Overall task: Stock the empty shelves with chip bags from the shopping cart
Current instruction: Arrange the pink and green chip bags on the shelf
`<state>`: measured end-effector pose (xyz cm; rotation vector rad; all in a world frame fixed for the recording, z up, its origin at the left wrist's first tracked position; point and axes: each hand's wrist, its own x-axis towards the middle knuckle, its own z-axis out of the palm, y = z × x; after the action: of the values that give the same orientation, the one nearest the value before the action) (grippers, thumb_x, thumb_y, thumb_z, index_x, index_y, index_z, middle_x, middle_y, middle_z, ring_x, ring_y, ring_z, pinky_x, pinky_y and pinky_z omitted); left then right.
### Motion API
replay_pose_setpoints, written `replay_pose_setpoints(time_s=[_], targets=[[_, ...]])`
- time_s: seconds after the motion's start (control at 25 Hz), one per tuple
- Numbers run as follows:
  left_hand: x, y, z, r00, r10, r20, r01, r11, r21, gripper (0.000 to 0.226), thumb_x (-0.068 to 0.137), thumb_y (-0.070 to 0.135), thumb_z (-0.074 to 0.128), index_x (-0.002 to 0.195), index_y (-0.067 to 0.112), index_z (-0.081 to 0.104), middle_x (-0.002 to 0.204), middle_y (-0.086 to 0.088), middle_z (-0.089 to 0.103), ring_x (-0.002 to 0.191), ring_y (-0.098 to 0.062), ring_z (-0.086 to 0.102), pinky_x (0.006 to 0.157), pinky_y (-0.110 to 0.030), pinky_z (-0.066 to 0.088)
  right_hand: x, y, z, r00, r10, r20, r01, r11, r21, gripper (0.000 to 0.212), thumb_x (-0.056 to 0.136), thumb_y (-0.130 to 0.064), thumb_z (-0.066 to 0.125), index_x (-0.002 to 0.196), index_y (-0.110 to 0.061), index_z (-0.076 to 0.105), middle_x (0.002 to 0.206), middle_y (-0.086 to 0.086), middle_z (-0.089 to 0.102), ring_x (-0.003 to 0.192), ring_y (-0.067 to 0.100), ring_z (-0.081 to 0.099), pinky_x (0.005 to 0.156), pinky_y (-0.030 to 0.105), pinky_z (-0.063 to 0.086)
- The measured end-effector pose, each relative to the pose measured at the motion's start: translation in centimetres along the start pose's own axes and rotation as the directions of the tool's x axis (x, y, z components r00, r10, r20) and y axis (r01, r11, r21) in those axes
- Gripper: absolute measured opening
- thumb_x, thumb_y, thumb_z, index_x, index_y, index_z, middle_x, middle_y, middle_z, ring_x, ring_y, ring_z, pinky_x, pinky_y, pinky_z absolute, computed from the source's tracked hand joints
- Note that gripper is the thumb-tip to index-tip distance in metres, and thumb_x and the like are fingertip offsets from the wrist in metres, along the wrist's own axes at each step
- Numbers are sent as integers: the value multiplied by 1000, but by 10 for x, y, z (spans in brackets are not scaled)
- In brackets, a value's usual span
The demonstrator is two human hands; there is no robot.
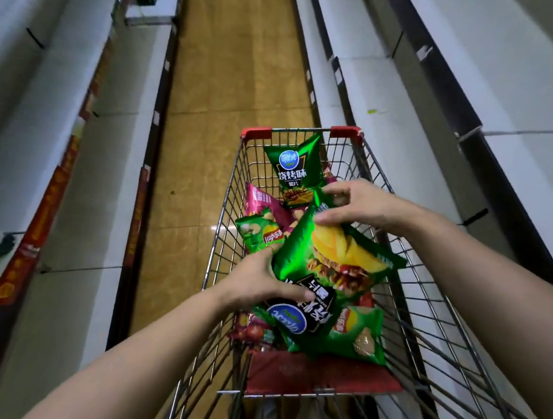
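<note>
**Both hands holding a big green chip bag over the cart**

The left hand [261,277] is gripping the near end of the big green chip bag [336,257], its thumb lying across the black label beside the blue oval logo and its fingers curling under the bag's edge. The right hand [358,205] is pinching the far end of the same bag, thumb and fingertips closing on the top corner. The bag is sitting tilted between the two hands, over the other packets inside the shopping cart [381,180], with its printed front facing up. Whether it is hanging free of the packets beneath or touching them is not showing.

Inside the wire basket, a second dark green bag [295,167] is standing upright against the far end, its front facing the camera. A pink bag [262,199] is leaning near the left wall, and a light green Lay's bag [260,235] is lying just below it, close to the left hand's fingers. Another light green bag [358,336] is lying at the near end, partly under the held bag, and red packets [250,332] are showing beside the left wrist. A red seat flap [316,376] is lying across the near end of the basket.

The cart is standing in a narrow aisle on a tan tiled floor [233,79], closer to the right shelves [372,94] than to the left shelves [67,201]. Red strips [46,212] are running along the left shelf edges
</note>
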<state>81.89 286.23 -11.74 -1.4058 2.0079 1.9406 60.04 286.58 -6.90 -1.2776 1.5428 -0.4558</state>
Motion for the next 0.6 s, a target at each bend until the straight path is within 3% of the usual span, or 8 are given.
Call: replay_pose_setpoints(time_s=[0.08,0.16,0.28,0.36,0.44,0.52,0.6], targets=[[1,-2,-1,999,-34,-18,26,949,-314,65,64,18,84,120,8,53,94,0,74,83,-17,71,77,-29,56,-3,6,-7,985,4,-170,28,982,185,40,75,-34,69,112,-19,61,105,2,68,100,18,62,84,28,47],[1,0,-1,998,-49,-46,25,907,-421,45,69,16,80,108,11,58,85,-3,74,71,-18,71,65,-27,56,-7,14,-11,961,21,-274,43,974,224,35,83,-32,64,113,-13,62,108,5,67,100,16,62,82,21,47],[-1,4,3,993,-110,-49,64,828,-556,26,76,19,73,99,11,63,83,-9,73,63,-19,68,61,-29,58,-15,26,-6,921,50,-387,35,977,210,39,88,-31,59,122,-13,56,116,0,59,102,10,56,76,10,42],[-1,8,6,984,-170,-45,96,735,-672,27,75,26,71,95,9,65,76,-10,73,57,-19,68,54,-29,57,-20,34,2,905,112,-410,16,955,296,48,88,-35,57,131,-16,47,122,1,54,109,15,54,87,22,45],[2,13,10,972,-236,-8,139,599,-788,39,65,37,71,94,10,67,76,-10,72,58,-21,68,52,-29,56,-28,38,12,913,163,-373,12,906,424,47,88,-36,55,131,-19,42,126,7,54,106,19,57,88,31,48],[2,26,16,968,-251,15,137,480,-866,43,61,42,69,91,11,69,77,-11,73,60,-22,69,56,-29,56,-41,37,22,927,169,-335,13,879,477,45,87,-37,55,127,-20,44,126,12,55,98,18,59,76,28,50],[-1,43,24,978,-208,1,96,446,-890,44,62,43,70,91,10,70,79,-11,74,63,-22,70,63,-30,56,-59,30,26,941,143,-307,35,861,507,54,82,-38,63,129,-16,46,120,10,57,94,16,61,64,27,52]])
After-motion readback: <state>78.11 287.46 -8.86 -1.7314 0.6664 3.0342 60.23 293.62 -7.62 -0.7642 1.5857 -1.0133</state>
